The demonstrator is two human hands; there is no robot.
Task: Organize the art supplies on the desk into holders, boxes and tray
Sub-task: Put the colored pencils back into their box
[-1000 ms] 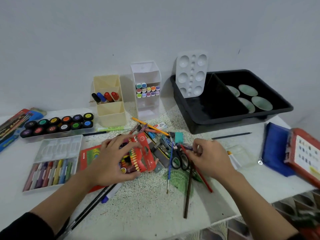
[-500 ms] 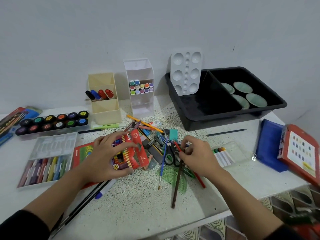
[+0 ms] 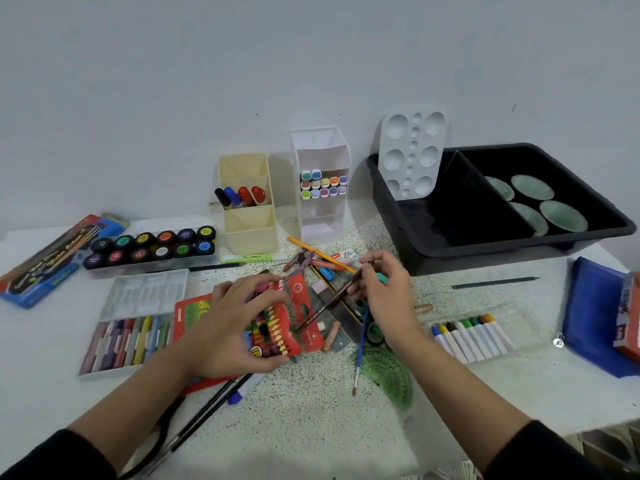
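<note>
Sorting the pile: left hand (image 3: 227, 327) grips crayon box (image 3: 277, 325), right hand (image 3: 384, 296) pinches brown stick (image 3: 320, 310), maybe a brush. Next, probably stand it in far cream holder (image 3: 249, 233).

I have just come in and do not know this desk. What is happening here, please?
A person is sorting a pile of art supplies on the desk. The left hand grips a red crayon box. The right hand pinches a dark thin stick, perhaps a brush handle, held tilted above the pile. The cream holder and the white holder already contain markers. Many loose items are not yet in the holders or the black tray.
</note>
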